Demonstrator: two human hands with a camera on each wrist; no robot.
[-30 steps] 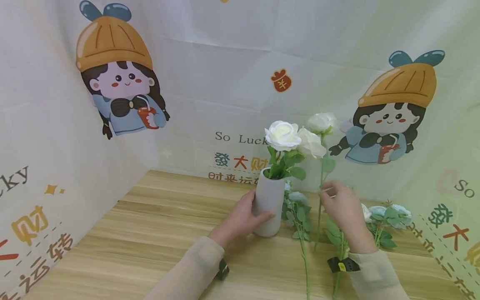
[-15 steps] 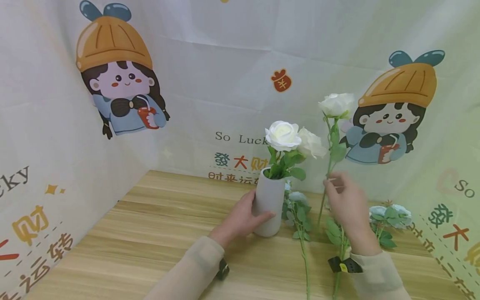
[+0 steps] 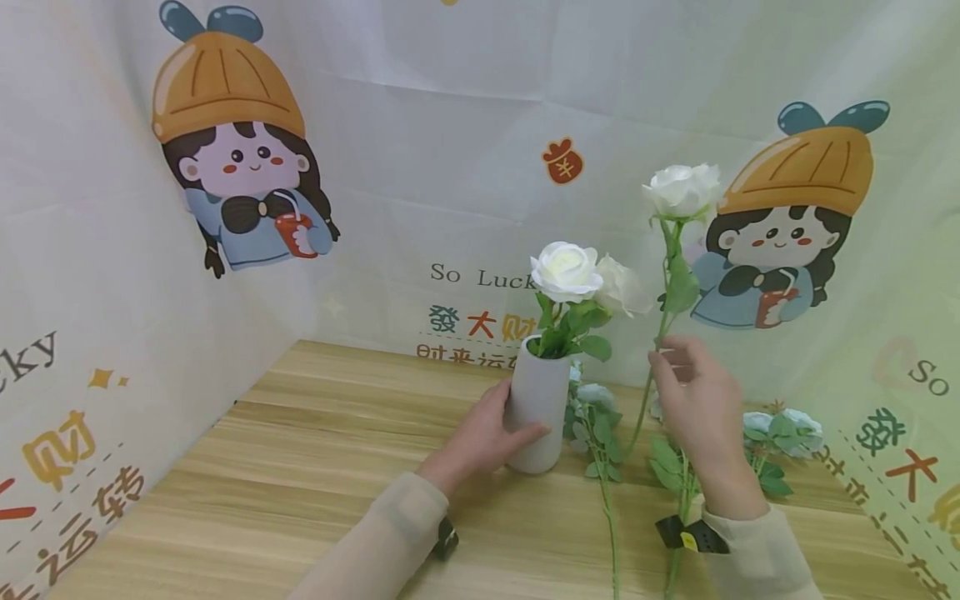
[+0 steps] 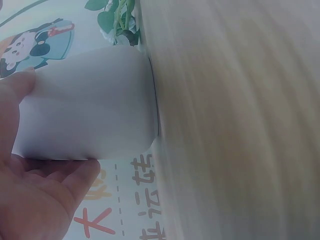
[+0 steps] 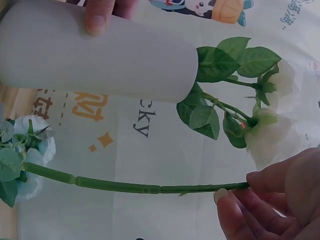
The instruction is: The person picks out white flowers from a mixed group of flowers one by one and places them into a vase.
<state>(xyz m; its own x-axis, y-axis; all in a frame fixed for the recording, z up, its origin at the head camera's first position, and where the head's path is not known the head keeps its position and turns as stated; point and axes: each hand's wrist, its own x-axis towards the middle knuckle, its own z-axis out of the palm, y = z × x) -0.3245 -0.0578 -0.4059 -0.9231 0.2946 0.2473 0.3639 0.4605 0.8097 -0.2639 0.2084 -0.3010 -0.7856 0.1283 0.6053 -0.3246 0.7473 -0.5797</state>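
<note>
A tapered white vase stands upright on the wooden table, with two white roses and green leaves showing above its mouth. My left hand grips the vase low on its side, thumb in front; the left wrist view shows fingers and thumb around the vase wall. To the right of the vase, my right hand pinches the green stem of another white rose, held upright with its bloom above the vase's flowers. That stem's lower end hangs beside the vase, apart from it.
Pale blue flowers on a long stem lie just right of the vase. More blue flowers and leafy stems lie under and beyond my right forearm. A printed cloth hangs behind the wooden table.
My right hand has raised the white rose and moved it slightly right, away from the vase. My left hand and the vase have stayed in place.
</note>
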